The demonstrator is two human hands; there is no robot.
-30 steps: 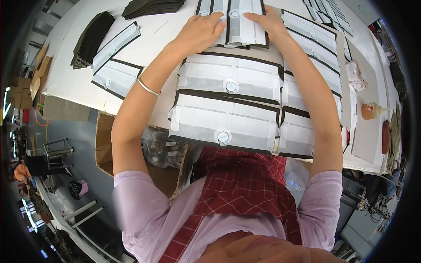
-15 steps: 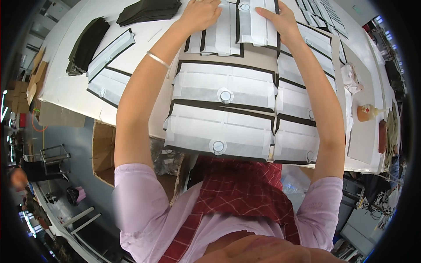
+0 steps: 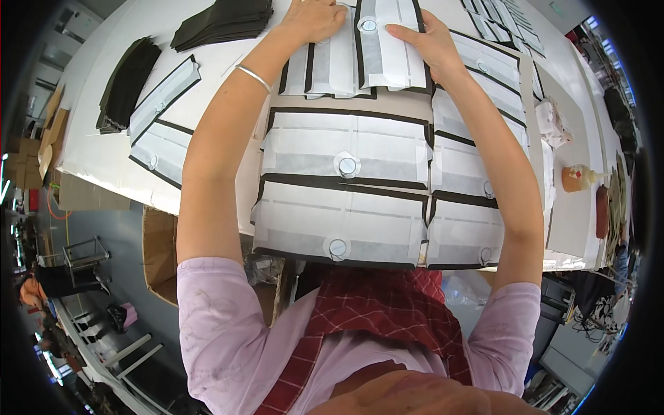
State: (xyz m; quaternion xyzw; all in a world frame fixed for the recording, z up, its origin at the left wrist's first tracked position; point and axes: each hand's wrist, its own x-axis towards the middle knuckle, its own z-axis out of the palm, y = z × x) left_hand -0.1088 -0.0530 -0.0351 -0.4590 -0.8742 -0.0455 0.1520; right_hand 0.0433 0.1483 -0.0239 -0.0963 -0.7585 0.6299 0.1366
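Note:
My right hand (image 3: 434,43) grips the right edge of a white panel (image 3: 392,59) with black borders and a round metallic disc near its far end. Its thumb lies on top and its fingers go round the edge. At the top of the view, my left hand (image 3: 316,19) is closed, fingers bent together beside that panel; what they hold, if anything, is hidden. Under and left of the held panel lie overlapping similar panels (image 3: 330,69). Nearer me, two wide panels, a farther one (image 3: 304,142) and a nearer one (image 3: 297,214), lie flat with discs upward.
More panels (image 3: 460,162) lie under my right forearm. Dark stacks (image 3: 128,83) (image 3: 221,24) and two loose panels (image 3: 166,149) are at the left of the white table (image 3: 83,149). An orange-filled bottle (image 3: 575,178) and crumpled white plastic (image 3: 551,123) are at the right.
Both hands and the held panel have shifted slightly left in the picture. The table and the flat panels sit a little lower in view. My grip looks unchanged.

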